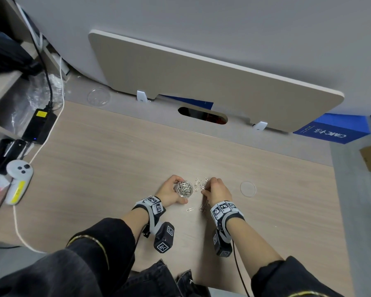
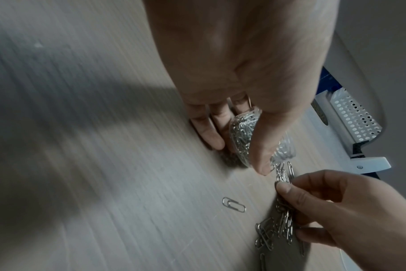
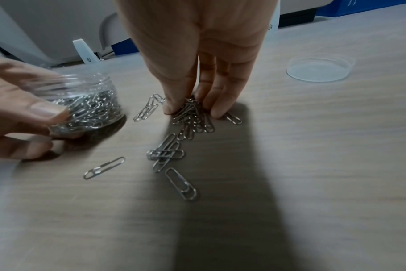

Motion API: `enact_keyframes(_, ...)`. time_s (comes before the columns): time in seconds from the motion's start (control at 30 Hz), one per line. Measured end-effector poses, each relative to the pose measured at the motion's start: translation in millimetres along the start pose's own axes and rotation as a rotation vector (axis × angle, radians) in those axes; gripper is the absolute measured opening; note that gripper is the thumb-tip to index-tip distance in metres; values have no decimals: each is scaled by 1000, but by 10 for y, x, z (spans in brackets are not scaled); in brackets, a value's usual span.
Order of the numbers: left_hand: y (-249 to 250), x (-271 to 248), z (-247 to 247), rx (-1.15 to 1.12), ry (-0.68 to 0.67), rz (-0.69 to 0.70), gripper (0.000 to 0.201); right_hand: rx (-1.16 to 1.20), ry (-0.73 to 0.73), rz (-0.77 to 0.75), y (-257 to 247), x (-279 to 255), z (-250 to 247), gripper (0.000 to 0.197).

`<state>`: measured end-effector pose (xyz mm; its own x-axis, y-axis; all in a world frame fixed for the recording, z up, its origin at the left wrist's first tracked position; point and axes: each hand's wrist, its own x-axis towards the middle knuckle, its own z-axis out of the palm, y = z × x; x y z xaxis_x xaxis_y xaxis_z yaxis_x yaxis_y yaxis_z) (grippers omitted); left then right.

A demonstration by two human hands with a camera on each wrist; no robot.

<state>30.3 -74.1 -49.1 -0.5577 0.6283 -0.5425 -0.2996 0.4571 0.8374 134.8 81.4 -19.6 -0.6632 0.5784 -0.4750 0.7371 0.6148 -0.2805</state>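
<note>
Reading first: blue box (image 1: pixel 330 130) at far right, white lettering upside down, CIMC legible. Left hand (image 1: pixel 169 192) curls thumb and fingers round the clear jar (image 1: pixel 184 189) of clips, near centre of the desk (image 1: pixel 116 157). Right hand (image 1: pixel 217 190), fingertips bunched, pinches loose paper clips (image 1: pixel 199 185) just right of the jar. Clear lid (image 1: pixel 247 189) lies further right. Desk surface runs wide to the left and far edges.

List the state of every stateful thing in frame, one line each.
clear plastic jar of silver paper clips: open, lid off, holds many clips
clear round plastic lid: off the jar, flat on the wooden desk
loose silver paper clips: scattered on the desk, some pinched
left hand: grips the jar
right hand: pinches a bunch of loose clips
black power adapter: cable plugged in, blue light on
</note>
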Motion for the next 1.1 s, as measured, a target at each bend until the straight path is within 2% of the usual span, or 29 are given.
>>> enact_keyframes(0.23,-17,12,-6,5,-2,5,67,-21,0,-31,8,35,24,19)
enact_keyframes(0.43,-8,11,-5,6,2,-4,67,-50,-21,-49,0,45,41,19)
enact_keyframes(0.63,16,-9,4,7,1,-5,67,115,-25,-34,28,50,-83,16)
enact_keyframes(0.8,41,-48,-2,-18,-5,12,66,278,-46,-177,-227,-24,-229,14)
enact_keyframes(0.97,104,-96,0,-68,-26,14,70,71,-130,-328,-522,-87,-233,9)
enact_keyframes(1.1,110,-92,10,-53,-22,0,67,62,-123,-298,-646,-84,-222,11)
